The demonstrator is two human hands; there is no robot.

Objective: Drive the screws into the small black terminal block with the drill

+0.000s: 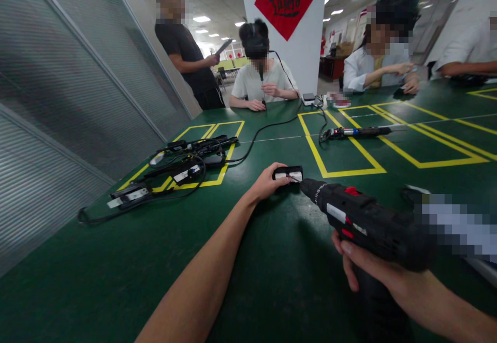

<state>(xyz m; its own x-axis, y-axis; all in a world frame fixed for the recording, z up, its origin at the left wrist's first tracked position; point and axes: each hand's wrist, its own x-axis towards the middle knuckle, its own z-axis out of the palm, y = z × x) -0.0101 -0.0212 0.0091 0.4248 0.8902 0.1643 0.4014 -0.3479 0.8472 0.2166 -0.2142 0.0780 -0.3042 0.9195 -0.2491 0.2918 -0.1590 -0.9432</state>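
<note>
At the left of the green table (128, 265), a group of black cords (194, 159) lies over the yellow marking lines, well apart from both hands. Right of the cords, the left hand (268, 181) grips the left end of the box (289, 169), with the thumb along its near face. The box is near mid-table, in front of the person; its long axis runs left to right, roughly in line with the left fingers, and its right end is uncovered. Whether its underside contacts the table cannot be told. Immediately right of the box is the nose of the drill (359, 216). The drill body slants from the nose down and rightward to its rear, so the nose points left at the near face, beside the thumb. Contact between bit and box cannot be confirmed at this size. The right hand (375, 265) is wrapped around the drill handle; trigger position is not visible. The left hand is the nearer to the box; the right is well apart from it.
</note>
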